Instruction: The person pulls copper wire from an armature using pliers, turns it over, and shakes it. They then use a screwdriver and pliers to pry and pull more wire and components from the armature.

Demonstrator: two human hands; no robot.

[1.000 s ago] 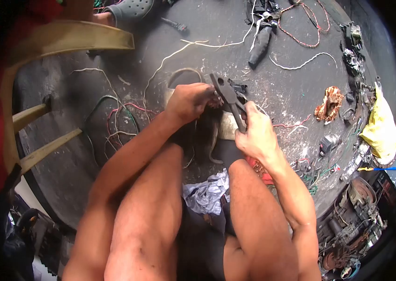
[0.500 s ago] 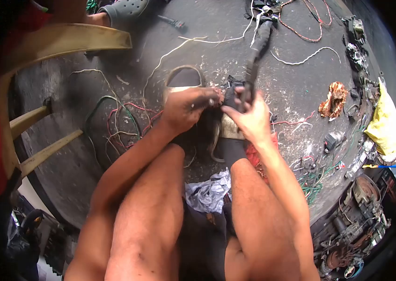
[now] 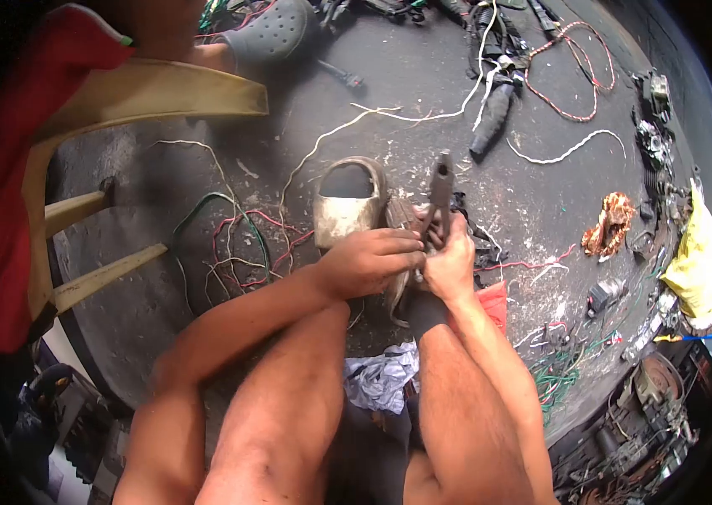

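Note:
A dark, worn pair of pliers (image 3: pixel 441 187) stands with its jaws upward in my right hand (image 3: pixel 450 263), whose fingers wrap around the handles. My left hand (image 3: pixel 374 259) is alongside, its fingers pressed together with the tips close to the right hand. Whatever those fingertips hold, if anything, is hidden. Both hands are over my right shoe (image 3: pixel 398 220), which they partly cover. My left shoe (image 3: pixel 346 220), a dirty pale slip-on, is just beyond the left hand.
Loose red, green and white wires (image 3: pixel 242 231) lie at left. A dark wrapped harness (image 3: pixel 495 118) is at the back. A crumpled cloth (image 3: pixel 383 377) lies between my legs. A person in a red garment (image 3: pixel 45 177) sits at left on a chair (image 3: pixel 154 88). Machine parts (image 3: pixel 625 433) are at right.
The pliers, blurred before, now show clearly with jaws up. My left hand has turned flatter and its fingers are close to my right hand. The whole view has shifted slightly.

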